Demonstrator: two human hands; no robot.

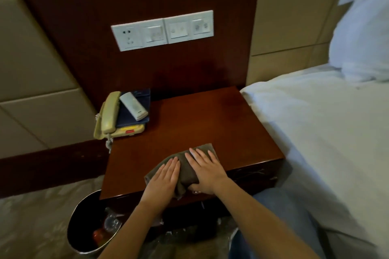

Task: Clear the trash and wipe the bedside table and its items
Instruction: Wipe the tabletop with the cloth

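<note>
From the head view, I am at the wiping step. My left hand [163,176] and right hand [205,171] both lie on the brown cloth [187,169], which sits bunched at the near edge of the tabletop [200,120]. The trash looks dealt with: crumpled wrappers [109,222] lie in the bin [84,210] on the floor by the tabletop's near left corner, and I see no litter on the wood.

Neither grip holds anything. Both are spread flat, fingers straight and close together, palms pressing the cloth down. My right thumb sits at the cloth's near fold, and I cannot tell whether it hooks under it. The left hand covers the cloth's left part and the right hand its right part, with a strip of cloth showing between them. Both forearms reach in from below, wrists low.

Next, I judge, I should push the cloth away from me across the bare wood towards the wall, with even pressure. The far left corner is occupied: the phone [108,118] with a dark blue folder [128,121] on it and a white remote [133,106] on top. Those need lifting and wiping one at a time, minding the coiled cord at the table's left edge.
</note>
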